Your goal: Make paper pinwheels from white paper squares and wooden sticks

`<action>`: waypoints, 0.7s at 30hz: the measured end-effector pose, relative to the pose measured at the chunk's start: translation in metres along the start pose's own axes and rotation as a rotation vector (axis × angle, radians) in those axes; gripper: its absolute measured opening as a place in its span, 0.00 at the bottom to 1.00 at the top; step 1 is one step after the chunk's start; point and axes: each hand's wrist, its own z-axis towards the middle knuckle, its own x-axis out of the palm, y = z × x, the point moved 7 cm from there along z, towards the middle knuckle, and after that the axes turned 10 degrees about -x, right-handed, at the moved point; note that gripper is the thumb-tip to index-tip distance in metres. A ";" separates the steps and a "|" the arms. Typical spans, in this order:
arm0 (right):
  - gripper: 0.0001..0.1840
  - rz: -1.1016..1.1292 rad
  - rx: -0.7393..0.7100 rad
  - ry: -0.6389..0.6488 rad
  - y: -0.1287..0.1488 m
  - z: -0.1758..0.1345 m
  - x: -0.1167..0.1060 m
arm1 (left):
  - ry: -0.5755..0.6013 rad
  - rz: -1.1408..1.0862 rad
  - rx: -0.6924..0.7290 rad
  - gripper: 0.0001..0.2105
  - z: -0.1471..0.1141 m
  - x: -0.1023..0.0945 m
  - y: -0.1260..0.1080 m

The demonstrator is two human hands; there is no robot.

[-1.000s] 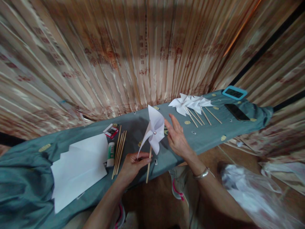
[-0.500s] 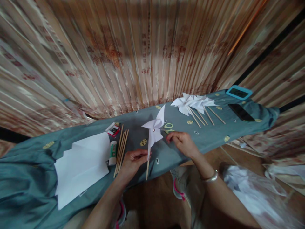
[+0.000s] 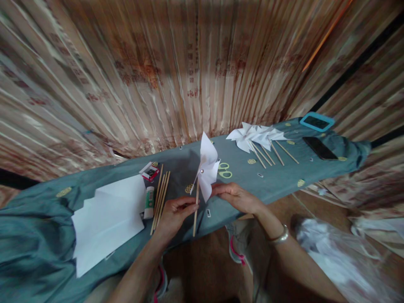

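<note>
A white paper pinwheel (image 3: 207, 166) with a metal pin at its centre stands on a thin wooden stick (image 3: 196, 212). My left hand (image 3: 174, 213) pinches that stick between thumb and fingers, holding it upright over the teal-covered table (image 3: 277, 181). Fingertips of my right hand (image 3: 237, 196) touch the pinwheel's lower blade; a metal bangle sits on that wrist.
White paper sheets (image 3: 107, 219), a glue stick (image 3: 149, 203), loose wooden sticks (image 3: 160, 198) and a small red-and-white box (image 3: 149, 171) lie left. Green scissors (image 3: 224, 170) sit behind the pinwheel. Finished pinwheels (image 3: 256, 136), a black phone (image 3: 320, 148) and a blue-framed device (image 3: 316, 122) lie right.
My right hand dropped from beside the wheel to its lower blade. The blades turned round the pin. My left hand kept hold of the stick.
</note>
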 end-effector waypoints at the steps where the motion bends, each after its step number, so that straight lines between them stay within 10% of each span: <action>1: 0.18 0.114 0.019 0.050 0.002 -0.001 0.001 | -0.002 -0.001 0.009 0.11 0.000 -0.001 0.000; 6: 0.13 0.328 0.127 -0.176 -0.008 -0.008 -0.024 | 0.000 0.000 0.003 0.10 0.000 -0.001 -0.002; 11: 0.17 -0.229 0.071 -0.749 -0.010 -0.026 -0.065 | 0.029 0.012 -0.029 0.10 -0.003 0.003 -0.002; 16: 0.32 -0.681 0.007 -0.577 0.002 -0.015 -0.045 | 0.070 0.021 -0.038 0.10 -0.006 0.008 -0.002; 21: 0.26 -0.432 -0.014 -0.234 -0.006 -0.004 -0.019 | 0.032 0.014 -0.016 0.10 -0.004 0.004 -0.002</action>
